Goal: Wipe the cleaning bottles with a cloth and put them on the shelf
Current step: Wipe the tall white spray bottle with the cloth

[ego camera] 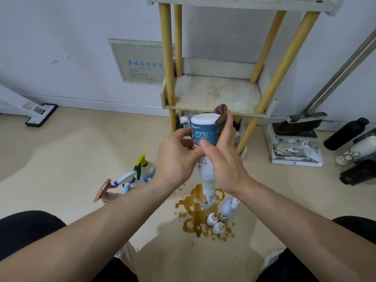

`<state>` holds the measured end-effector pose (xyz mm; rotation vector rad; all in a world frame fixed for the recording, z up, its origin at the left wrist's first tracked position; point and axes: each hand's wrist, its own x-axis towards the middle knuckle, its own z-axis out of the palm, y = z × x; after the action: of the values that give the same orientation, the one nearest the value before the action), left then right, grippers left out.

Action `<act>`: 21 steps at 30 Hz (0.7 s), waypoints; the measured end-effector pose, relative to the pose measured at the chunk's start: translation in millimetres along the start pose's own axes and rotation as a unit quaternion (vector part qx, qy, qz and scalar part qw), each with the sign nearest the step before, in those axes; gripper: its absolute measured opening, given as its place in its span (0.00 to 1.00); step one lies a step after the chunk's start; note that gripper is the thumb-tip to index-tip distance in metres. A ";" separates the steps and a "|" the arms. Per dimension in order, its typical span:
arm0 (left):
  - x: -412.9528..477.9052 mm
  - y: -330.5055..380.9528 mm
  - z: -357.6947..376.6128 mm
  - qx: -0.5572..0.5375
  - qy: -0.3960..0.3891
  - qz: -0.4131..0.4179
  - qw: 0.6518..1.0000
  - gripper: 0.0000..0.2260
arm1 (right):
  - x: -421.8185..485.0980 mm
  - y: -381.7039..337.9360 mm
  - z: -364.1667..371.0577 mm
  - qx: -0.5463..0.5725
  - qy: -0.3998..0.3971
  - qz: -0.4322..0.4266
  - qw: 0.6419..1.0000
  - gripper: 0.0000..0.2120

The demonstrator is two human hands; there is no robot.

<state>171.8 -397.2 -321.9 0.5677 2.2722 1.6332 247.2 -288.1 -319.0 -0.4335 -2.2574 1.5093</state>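
wipe | left hand [175,159] fingers grip bottle [203,131] | right hand [223,159] fingers flat, pressing cloth [220,113] | tip: turn bottle, wipe all round

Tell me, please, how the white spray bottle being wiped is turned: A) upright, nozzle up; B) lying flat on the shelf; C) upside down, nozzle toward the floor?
C: the spray bottle has its flat base up near the shelf and its trigger nozzle hanging over the brown spill.
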 end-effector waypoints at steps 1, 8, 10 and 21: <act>0.6 0.8 0.3 0.005 0.013 -0.004 1.000 0.23 | -1.1 -1.4 0.6 -0.012 0.001 0.000 1.000 0.49; 3.8 6.4 -7.1 -0.033 -0.043 0.014 0.998 0.20 | 3.7 3.4 -1.2 -0.007 -0.003 -0.019 1.000 0.49; 6.1 8.7 -13.5 -0.071 -0.082 0.011 0.994 0.18 | 7.8 5.7 -4.9 0.010 0.003 -0.026 1.000 0.49; 6.4 17.8 -22.5 -0.151 -0.222 -0.015 0.963 0.18 | 14.0 3.0 -19.9 0.093 -0.044 -0.001 0.995 0.52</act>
<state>158.7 -408.0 -297.9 0.7309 1.6686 1.6014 244.6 -264.4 -312.9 -0.3146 -2.1543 1.7510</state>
